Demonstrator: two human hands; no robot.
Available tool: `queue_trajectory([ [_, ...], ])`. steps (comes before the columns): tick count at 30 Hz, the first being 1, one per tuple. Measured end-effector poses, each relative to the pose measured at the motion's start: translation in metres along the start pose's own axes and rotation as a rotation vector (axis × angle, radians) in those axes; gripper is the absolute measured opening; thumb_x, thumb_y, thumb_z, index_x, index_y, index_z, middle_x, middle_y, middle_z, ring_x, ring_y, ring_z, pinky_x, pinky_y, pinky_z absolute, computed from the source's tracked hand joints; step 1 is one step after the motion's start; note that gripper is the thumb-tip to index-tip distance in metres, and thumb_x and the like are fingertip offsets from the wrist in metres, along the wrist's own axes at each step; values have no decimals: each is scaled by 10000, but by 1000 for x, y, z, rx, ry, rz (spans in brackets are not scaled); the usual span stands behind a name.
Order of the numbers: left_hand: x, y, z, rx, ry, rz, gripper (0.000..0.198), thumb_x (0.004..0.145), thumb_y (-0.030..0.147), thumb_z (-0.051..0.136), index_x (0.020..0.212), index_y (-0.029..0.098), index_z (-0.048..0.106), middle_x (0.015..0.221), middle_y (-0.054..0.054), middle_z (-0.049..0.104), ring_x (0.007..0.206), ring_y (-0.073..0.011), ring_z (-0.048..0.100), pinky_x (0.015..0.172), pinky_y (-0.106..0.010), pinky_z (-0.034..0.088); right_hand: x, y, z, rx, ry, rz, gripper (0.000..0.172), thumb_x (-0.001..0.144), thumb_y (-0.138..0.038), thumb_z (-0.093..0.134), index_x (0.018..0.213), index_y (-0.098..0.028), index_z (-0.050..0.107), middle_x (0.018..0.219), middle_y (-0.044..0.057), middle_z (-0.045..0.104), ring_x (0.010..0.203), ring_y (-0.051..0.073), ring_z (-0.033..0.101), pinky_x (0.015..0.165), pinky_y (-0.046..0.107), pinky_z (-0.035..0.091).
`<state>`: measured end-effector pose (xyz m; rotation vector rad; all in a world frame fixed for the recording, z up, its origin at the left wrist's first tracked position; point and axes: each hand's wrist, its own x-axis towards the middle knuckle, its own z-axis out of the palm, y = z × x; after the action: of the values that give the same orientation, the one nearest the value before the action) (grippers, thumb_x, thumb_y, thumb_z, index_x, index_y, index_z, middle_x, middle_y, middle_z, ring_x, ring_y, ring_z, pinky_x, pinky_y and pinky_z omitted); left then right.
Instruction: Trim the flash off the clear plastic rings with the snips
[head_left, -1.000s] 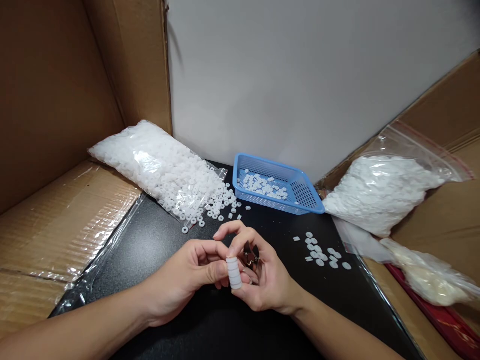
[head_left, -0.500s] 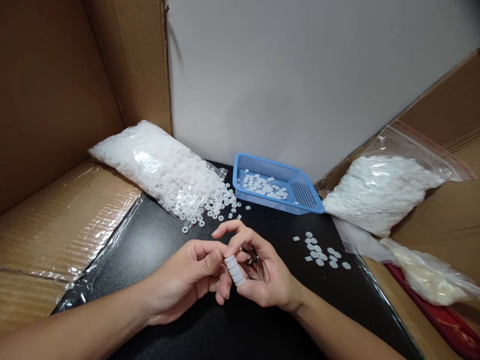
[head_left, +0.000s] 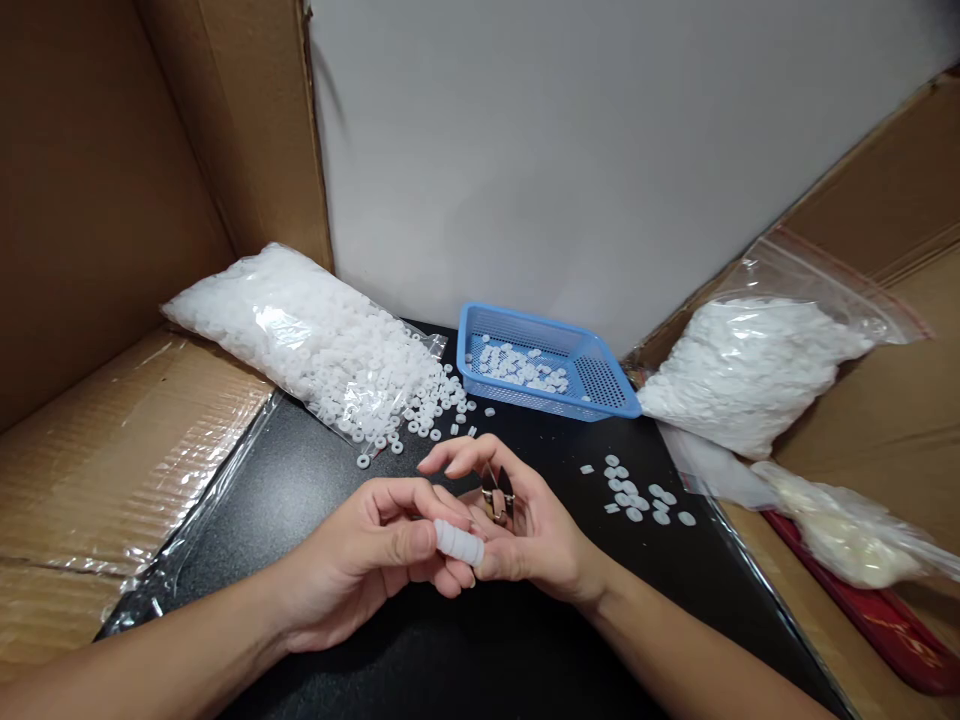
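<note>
A short stack of white plastic rings (head_left: 459, 543) lies pressed between my two hands above the black table. My left hand (head_left: 382, 550) is closed, its thumb and fingers at the stack's left end. The thumb of my right hand (head_left: 536, 540) presses the right end, with fingers curled behind. A small dark metal tool (head_left: 498, 492) with two pointed parts shows inside the right hand's curled fingers; most of it is hidden, so its kind is unclear.
A clear bag of white rings (head_left: 300, 340) spills onto the table at left. Behind stands a blue perforated basket (head_left: 547, 402) holding small white pieces. Loose white discs (head_left: 626, 495) lie at right, near another white-filled bag (head_left: 757, 370) and a red object (head_left: 885, 625). Cardboard borders the table.
The stack has turned from steeply slanted to nearly level between my fingers. My right hand's fingers have shifted, showing more of the dark metal tool. The whole view has moved slightly.
</note>
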<state>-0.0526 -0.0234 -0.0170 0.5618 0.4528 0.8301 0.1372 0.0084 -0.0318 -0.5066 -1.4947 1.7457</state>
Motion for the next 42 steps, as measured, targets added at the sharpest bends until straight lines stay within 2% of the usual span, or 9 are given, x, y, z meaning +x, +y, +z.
queue_trajectory([
  [2, 0, 1, 1, 9, 5, 30, 100, 766, 214, 867, 798, 143, 804, 917, -59, 778, 711, -98, 722, 692, -166, 576, 0, 1, 0, 32, 73, -10, 415, 728, -377, 877, 978, -247, 572, 1231, 46, 576, 555, 31, 421, 524, 210, 430],
  [6, -1, 1, 3, 49, 85, 92, 97, 729, 162, 886, 776, 157, 801, 966, -21, 767, 749, -93, 732, 717, -153, 578, 0, -4, -2, -102, 160, -104, 276, 777, -339, 850, 799, -202, 612, 1133, 28, 588, 576, 44, 412, 544, 226, 398],
  [13, -1, 2, 4, 117, 132, 168, 159, 693, 169, 911, 812, 189, 808, 827, -15, 789, 735, -91, 718, 728, -140, 559, -2, -20, 1, -480, 255, -278, 84, 861, -336, 782, 855, -254, 767, 1013, 23, 601, 683, 98, 534, 597, 245, 471],
  [17, -3, 3, 3, 93, 210, 171, 397, 635, 205, 949, 1009, 228, 820, 864, -26, 810, 783, -101, 722, 771, -140, 551, -5, -26, 5, -679, 335, -306, 282, 947, -430, 660, 1162, -273, 753, 942, 25, 576, 696, 120, 556, 553, 235, 489],
  [20, -4, 4, 4, 87, 253, 179, 421, 621, 229, 958, 1022, 231, 828, 901, -36, 812, 814, -106, 714, 803, -147, 540, -10, -27, 9, -903, 338, -377, 429, 1048, -345, 483, 1461, -253, 547, 947, 49, 593, 802, 156, 610, 676, 273, 558],
  [22, -5, 5, 5, 97, 266, 207, 373, 628, 227, 953, 982, 227, 838, 881, -31, 803, 818, -110, 701, 804, -157, 531, -13, -27, 12, -1070, 309, -469, 497, 1052, -217, 463, 1546, -249, 414, 924, 50, 609, 790, 152, 612, 701, 275, 561],
  [29, -5, 4, 6, 138, 285, 269, 343, 628, 213, 949, 947, 263, 833, 838, -10, 792, 814, -118, 673, 816, -190, 513, -18, -24, 19, -1480, 264, -609, 621, 1028, -125, 511, 1597, -209, 276, 801, 37, 678, 698, 139, 662, 603, 224, 537],
  [37, -3, 6, 6, 128, 306, 285, 336, 594, 157, 957, 892, 239, 829, 790, 6, 784, 742, -87, 671, 738, -143, 512, -17, -21, 15, -1558, 243, -646, 610, 1034, -97, 484, 1596, -191, 267, 775, 21, 699, 676, 122, 675, 592, 213, 516],
  [42, -3, 5, 5, 134, 297, 278, 323, 586, 149, 958, 872, 222, 826, 737, 4, 760, 702, -84, 654, 701, -141, 513, -16, -22, 16, -1584, 225, -657, 546, 1036, -122, 484, 1568, -159, 365, 721, 10, 673, 625, 123, 645, 549, 226, 483],
])
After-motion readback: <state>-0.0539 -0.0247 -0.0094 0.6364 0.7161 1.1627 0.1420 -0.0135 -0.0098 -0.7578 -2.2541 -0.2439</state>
